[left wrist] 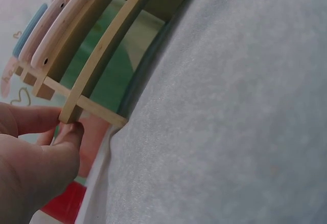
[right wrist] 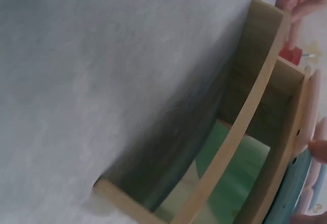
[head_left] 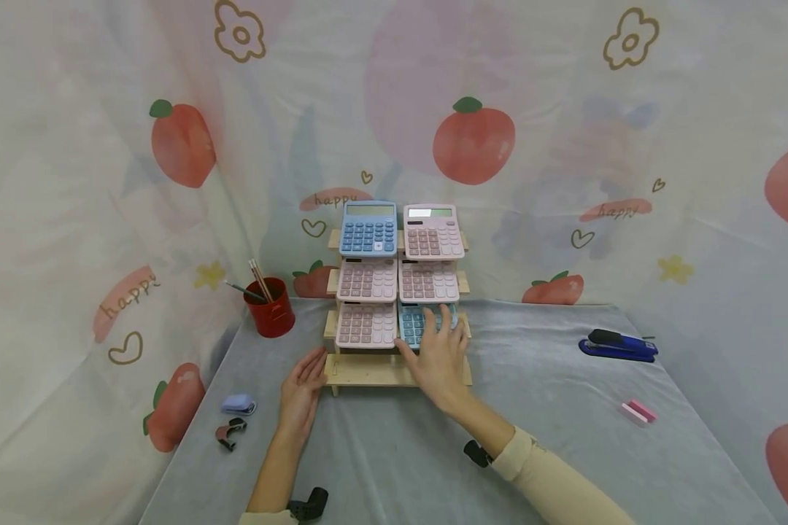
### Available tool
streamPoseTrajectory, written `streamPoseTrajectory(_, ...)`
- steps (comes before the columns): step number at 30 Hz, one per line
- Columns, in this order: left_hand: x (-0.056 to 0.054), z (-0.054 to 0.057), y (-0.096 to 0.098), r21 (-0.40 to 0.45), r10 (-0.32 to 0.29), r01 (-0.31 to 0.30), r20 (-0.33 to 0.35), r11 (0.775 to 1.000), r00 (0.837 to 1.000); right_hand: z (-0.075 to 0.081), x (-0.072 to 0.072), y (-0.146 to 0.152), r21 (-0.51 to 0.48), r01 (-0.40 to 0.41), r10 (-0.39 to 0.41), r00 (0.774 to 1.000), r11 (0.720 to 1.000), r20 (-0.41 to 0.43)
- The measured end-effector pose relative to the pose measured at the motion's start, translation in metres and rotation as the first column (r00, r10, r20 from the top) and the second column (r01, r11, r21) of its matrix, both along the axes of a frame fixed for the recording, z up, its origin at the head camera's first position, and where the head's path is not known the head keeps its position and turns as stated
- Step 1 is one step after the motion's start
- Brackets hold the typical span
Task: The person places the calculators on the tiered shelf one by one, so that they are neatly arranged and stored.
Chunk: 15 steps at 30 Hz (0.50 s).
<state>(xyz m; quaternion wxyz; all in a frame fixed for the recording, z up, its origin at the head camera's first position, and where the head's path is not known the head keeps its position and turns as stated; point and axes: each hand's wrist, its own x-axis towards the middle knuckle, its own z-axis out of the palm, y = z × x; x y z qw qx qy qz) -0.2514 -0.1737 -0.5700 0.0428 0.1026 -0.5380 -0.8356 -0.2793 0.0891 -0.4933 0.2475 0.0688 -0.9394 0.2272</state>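
A tiered wooden display rack (head_left: 371,370) stands on the table, its bottom tier bare. My left hand (head_left: 300,397) pinches the left end of that bottom tier between thumb and fingers, seen close in the left wrist view. On the tier above, at the right, leans a teal calculator (head_left: 410,326). My right hand (head_left: 441,364) holds it, thumb at its lower left and fingers spread over its face and right side, hiding part of the keys. Beside it sits a pink calculator (head_left: 366,326). Higher up are more pink calculators (head_left: 429,282) and a blue calculator (head_left: 368,230).
A red bucket (head_left: 271,310) with pencils stands left of the rack. A small lilac stapler (head_left: 239,404) and a brown clip-like object (head_left: 230,433) lie at front left. To the right are a dark blue stapler (head_left: 619,346) and pink and white blocks (head_left: 638,412). A printed curtain (head_left: 551,109) hangs behind.
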Motion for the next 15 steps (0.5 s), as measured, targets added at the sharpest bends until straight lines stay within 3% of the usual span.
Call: streamPoseTrajectory(15,-0.002,0.001,-0.002,-0.017,-0.005,0.005,-0.017,1.0,1.0,-0.002,0.01,0.012,-0.02,-0.067,0.067,0.997,0.998,-0.025)
